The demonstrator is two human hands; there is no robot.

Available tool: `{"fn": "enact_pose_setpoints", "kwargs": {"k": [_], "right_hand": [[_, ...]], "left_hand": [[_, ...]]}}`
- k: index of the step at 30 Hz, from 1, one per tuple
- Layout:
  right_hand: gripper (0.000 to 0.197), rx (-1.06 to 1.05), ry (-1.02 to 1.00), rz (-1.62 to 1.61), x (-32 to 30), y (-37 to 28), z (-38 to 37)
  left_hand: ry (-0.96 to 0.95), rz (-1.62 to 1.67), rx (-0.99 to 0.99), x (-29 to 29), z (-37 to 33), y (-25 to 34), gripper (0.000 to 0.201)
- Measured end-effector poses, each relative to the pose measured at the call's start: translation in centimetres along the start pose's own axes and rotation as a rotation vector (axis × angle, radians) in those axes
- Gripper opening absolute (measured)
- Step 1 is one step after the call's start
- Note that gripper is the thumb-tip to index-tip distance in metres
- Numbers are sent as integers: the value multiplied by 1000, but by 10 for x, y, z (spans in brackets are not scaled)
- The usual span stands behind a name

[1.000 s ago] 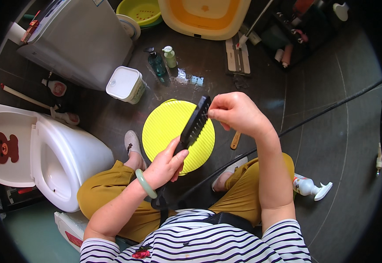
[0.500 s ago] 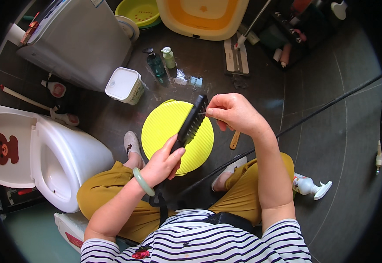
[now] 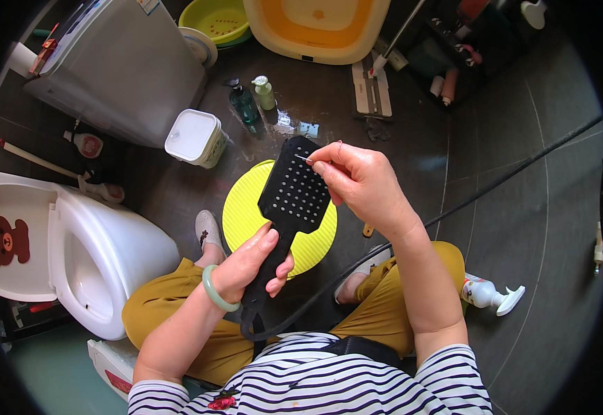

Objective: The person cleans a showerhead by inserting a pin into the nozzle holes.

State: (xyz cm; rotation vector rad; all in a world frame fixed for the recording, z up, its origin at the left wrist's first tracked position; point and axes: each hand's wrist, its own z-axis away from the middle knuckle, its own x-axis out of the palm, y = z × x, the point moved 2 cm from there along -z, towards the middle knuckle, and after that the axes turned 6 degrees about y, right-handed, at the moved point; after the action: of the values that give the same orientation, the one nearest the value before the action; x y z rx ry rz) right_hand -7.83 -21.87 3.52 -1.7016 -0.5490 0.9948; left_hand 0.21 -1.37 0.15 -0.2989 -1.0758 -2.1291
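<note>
My left hand (image 3: pixel 246 266) is wrapped round the handle of a black paddle hairbrush (image 3: pixel 293 183). The brush is tilted up with its pad facing me, and rows of pale-tipped bristles show. At the brush's far right corner, my right hand (image 3: pixel 360 181) is closed, thumb and forefinger pinching a thin pale stick (image 3: pixel 303 158) against the bristles. What kind of stick it is, I cannot make out. A black cord (image 3: pixel 495 187) runs from the right wall to near the handle's end; whether it joins the brush is unclear. Beneath the brush is a yellow ribbed round lid or stool top (image 3: pixel 243 214).
A white-lidded tub (image 3: pixel 192 138) and two pump bottles (image 3: pixel 244 104) stand ahead. The toilet (image 3: pixel 101 256) is on my left, beside a grey appliance (image 3: pixel 122 69). A spray bottle (image 3: pixel 480 292) lies right of my knee. A flat mop (image 3: pixel 370 90) and an orange-white basin (image 3: pixel 315 31) are farther off.
The brush has turned from edge-on to pad facing me. My right hand has shifted slightly left, still pinching at its bristles.
</note>
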Motion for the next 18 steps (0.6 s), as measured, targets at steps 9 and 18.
{"fn": "enact_pose_setpoints", "kwargs": {"k": [9,18], "right_hand": [[14,-17,-21,11,2,-1,2],[11,26,-47,-95,1,-2,3]], "left_hand": [[-115,10,39,-5,2,-1,40],[-159,23,33,-6,2,-4,45]]}}
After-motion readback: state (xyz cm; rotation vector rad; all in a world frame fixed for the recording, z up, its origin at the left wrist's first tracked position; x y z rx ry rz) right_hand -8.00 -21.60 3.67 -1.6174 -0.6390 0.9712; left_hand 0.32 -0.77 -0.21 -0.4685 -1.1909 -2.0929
